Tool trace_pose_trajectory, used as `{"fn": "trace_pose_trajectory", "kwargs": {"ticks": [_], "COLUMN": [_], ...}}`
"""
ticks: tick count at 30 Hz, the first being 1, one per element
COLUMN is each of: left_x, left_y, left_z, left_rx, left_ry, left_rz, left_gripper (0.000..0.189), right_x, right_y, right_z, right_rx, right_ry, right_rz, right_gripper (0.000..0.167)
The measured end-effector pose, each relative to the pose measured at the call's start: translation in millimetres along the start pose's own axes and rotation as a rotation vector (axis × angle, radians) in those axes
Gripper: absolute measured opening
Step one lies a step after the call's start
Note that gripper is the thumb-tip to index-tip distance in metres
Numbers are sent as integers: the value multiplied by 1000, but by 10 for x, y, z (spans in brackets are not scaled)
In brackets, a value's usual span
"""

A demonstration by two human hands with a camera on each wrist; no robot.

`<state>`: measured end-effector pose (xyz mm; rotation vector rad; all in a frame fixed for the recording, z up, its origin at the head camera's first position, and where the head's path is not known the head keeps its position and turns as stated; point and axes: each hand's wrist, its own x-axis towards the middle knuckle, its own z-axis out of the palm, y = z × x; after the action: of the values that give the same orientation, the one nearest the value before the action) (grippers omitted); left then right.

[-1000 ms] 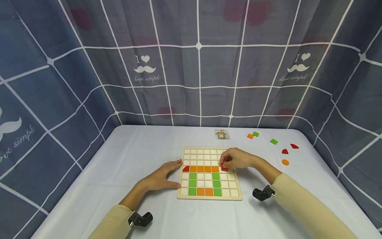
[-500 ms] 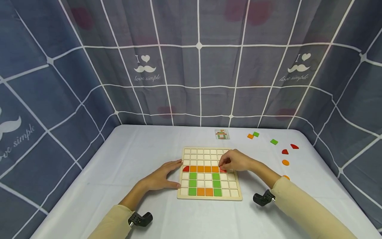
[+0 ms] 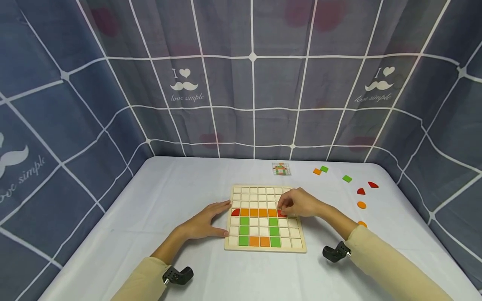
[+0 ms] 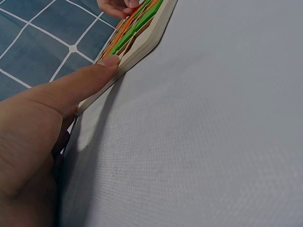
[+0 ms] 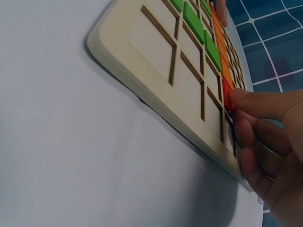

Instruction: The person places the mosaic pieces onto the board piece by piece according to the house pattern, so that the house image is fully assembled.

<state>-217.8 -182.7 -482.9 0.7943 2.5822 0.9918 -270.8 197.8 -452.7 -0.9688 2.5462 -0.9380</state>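
Observation:
A wooden grid board (image 3: 265, 250) lies on the white table, with green tiles (image 3: 244, 230), a row of orange tiles (image 3: 258, 212) and a red quarter-round tile (image 3: 235, 212) set in its cells. My left hand (image 3: 201, 222) rests with spread fingers along the board's left edge; in the left wrist view its thumb (image 4: 90, 82) touches the rim. At the right end of the orange row, my right hand (image 3: 303, 202) pinches another red tile (image 5: 227, 96) down at its cell. The right thumb (image 5: 258, 100) is on this tile, and the fingers hide part of it.
A small printed pattern card (image 3: 281, 169) lies behind the board. Loose pieces are scattered to the right: an orange square (image 3: 317, 171), green squares (image 3: 347, 178), red pieces (image 3: 361, 191) and orange discs (image 3: 361, 205). A checked curtain (image 3: 226, 83) surrounds the table.
My right hand has shifted slightly and brought the red tile left and down into the cell beside the orange row. A second orange disc has come out from behind the sleeve. The left hand stays put.

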Motion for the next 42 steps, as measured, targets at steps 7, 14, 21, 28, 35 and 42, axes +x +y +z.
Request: {"fn": "trace_pose_trajectory", "kwargs": {"ticks": [7, 14, 21, 28, 35, 42], "left_x": [-14, -26, -31, -34, -36, -14], "left_y": [-20, -8, -6, -4, -15, 26], "left_z": [11, 14, 20, 35, 10, -17], "left_rx": [-1, 2, 2, -1, 25, 4], "left_ry": [2, 4, 0, 2, 8, 2], "left_rz": [-9, -9, -20, -11, -16, 8], "left_gripper": [95, 95, 94, 94, 94, 95], "right_x": [-40, -166, -431, -780, -1113, -1390], "right_y": [27, 165, 417, 760, 1046, 1261], "right_z": [-105, -348, -688, -1060, -1286, -1282], "right_rx": [4, -12, -21, -71, -120, -159], "right_ry": [-13, 46, 113, 184, 246, 246], "right_rz": [-52, -36, 84, 254, 396, 558], "right_gripper": [9, 13, 25, 30, 32, 44]}}
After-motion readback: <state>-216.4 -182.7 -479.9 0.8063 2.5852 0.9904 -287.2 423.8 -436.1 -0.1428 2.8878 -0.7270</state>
